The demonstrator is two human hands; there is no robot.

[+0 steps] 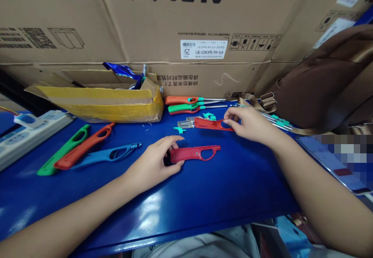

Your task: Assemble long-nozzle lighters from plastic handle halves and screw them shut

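My left hand rests its fingers on the end of a red plastic lighter half-shell lying flat on the blue table. My right hand pinches a second red half-shell by its finger loop. Just left of that shell lie metal lighter nozzles and small teal plastic triggers. A green lighter body, an orange one and a blue one lie to the left of my left hand.
Orange and green lighters with metal tubes lie at the back. A taped cardboard box stands back left, with a power strip at the left edge. A brown bag and a phone are on the right.
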